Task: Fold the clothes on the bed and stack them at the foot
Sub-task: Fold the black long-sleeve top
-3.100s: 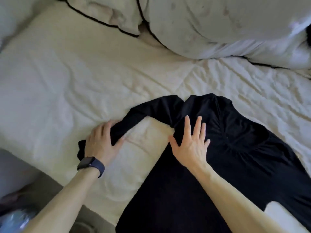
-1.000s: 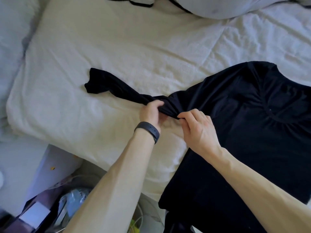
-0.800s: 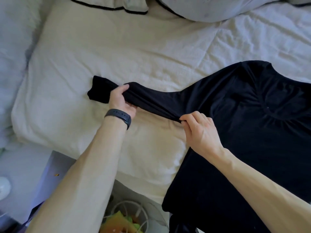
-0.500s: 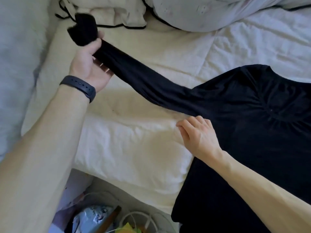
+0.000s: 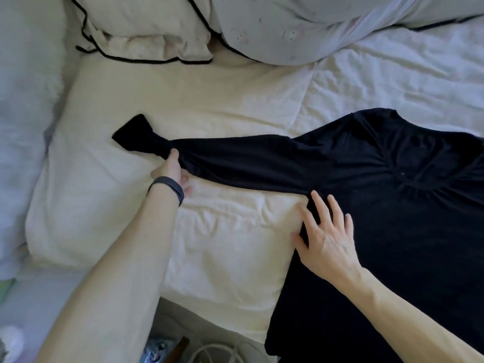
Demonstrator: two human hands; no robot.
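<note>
The black shirt (image 5: 392, 218) lies on the bed (image 5: 209, 100). Its sleeve (image 5: 235, 158) stretches straight left to the left grip (image 5: 171, 170), which pinches it near the cuff (image 5: 133, 134). The right grip (image 5: 326, 242), fingers straight, presses the shirt.

black long-sleeved knit top (image 5: 392, 218): solid black throughout | quilted fabric bed cover (image 5: 209, 100): plain cream, paler white toward the right | soft rectangular pillow (image 5: 146, 24): off-white edged with thin black piping | bunched pale grey duvet (image 5: 301, 24): faint pinkish specks, black piping | slim wristband (image 5: 170, 188): dark grey, plain
</note>
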